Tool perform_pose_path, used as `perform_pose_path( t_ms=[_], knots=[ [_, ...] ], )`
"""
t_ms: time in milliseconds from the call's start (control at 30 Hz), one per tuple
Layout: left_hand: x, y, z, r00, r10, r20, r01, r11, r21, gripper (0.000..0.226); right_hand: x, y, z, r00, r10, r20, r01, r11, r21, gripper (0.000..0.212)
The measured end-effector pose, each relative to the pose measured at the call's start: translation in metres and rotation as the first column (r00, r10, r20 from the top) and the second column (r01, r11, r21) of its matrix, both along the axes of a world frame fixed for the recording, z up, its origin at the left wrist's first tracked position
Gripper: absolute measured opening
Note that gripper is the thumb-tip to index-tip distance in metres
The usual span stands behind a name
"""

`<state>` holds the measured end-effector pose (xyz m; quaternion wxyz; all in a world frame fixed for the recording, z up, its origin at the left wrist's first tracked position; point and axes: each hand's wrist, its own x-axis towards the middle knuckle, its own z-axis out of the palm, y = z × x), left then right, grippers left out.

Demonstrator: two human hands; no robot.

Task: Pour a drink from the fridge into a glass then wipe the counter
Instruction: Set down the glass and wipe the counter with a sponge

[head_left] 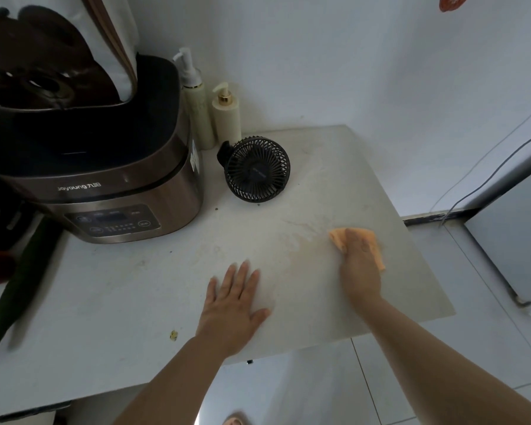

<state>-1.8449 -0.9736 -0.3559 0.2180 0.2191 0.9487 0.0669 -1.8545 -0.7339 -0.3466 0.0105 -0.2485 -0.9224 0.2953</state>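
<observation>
My right hand (360, 265) presses an orange cloth (337, 236) flat onto the pale stone counter (319, 167), near its right edge. A faint orange-brown smear lies on the counter just left of the cloth. My left hand (232, 305) rests flat on the counter with fingers spread, holding nothing. The grey fridge (515, 250) stands at the right, beyond the counter's edge. No glass or drink is in view.
A brown rice cooker (105, 185) with its lid up stands at the back left. Two pump bottles (226, 115) and a small black fan (256, 168) sit by the wall. A dark long vegetable (19, 286) lies at the left. Cables hang beside the fridge.
</observation>
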Motion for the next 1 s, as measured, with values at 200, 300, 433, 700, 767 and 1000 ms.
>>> perform_pose_path(
  t_ms=[200, 300, 433, 700, 767, 1000],
  knots=[
    [0.000, 0.000, 0.002, 1.000, 0.010, 0.002, -0.010, 1.000, 0.013, 0.107, -0.015, -0.034, -0.011, 0.933, 0.342, 0.114, -0.355, 0.926, 0.126, 0.046],
    [-0.001, 0.000, -0.001, 1.000, 0.017, -0.012, -0.016, 1.000, 0.009, 0.111, 0.008, -0.045, -0.010, 0.890, 0.434, 0.138, -0.452, 0.879, 0.153, 0.057],
    [-0.002, 0.002, -0.001, 0.999, 0.019, -0.028, -0.019, 1.000, 0.011, 0.116, 0.015, -0.022, -0.009, 0.879, 0.410, 0.245, -0.457, 0.870, 0.184, 0.062],
    [-0.009, -0.002, 0.001, 0.983, 0.091, -0.157, -0.081, 0.994, 0.072, 0.101, 0.005, -0.025, -0.010, 0.903, 0.363, 0.231, -0.408, 0.893, 0.191, 0.058],
    [-0.012, -0.004, 0.002, 0.986, 0.154, -0.067, -0.148, 0.985, 0.087, 0.105, 0.015, -0.025, -0.013, 0.883, 0.433, 0.181, -0.461, 0.871, 0.168, 0.077],
    [-0.017, -0.005, -0.002, 0.990, 0.141, -0.026, -0.141, 0.990, 0.029, 0.120, 0.021, 0.011, 0.008, 0.946, 0.322, -0.039, -0.317, 0.942, 0.110, 0.062]
  ],
)
